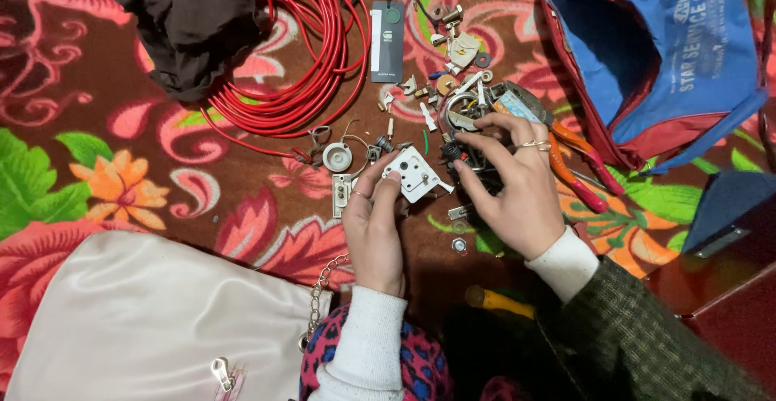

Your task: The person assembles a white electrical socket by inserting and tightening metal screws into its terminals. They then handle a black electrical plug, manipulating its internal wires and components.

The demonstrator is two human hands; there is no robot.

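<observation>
A: Near the middle of the floral cloth (121, 175), what did the left hand (373, 227) have?

B: Its thumb and fingers were closed on a small white square plate (418, 174) with holes; the plate's near edge was hidden behind the fingertips.

A: And the right hand (517, 187)?

B: At three o'clock from the plate, fingers spread and curled over a heap of small metal parts (453, 102). It pinched something dark and coiled, too small to identify. The hand covered most of the orange-handled pliers (584, 170).

A: Anything cut off?

B: The blue bag (679, 45) at one o'clock ran past the frame, as did the cream bag (137, 320) at seven o'clock. The red cable coil (299, 45) at eleven o'clock lay partly under a dark cloth (190, 21). A yellow handle (497, 300) at five o'clock vanished beneath the sleeve.
</observation>
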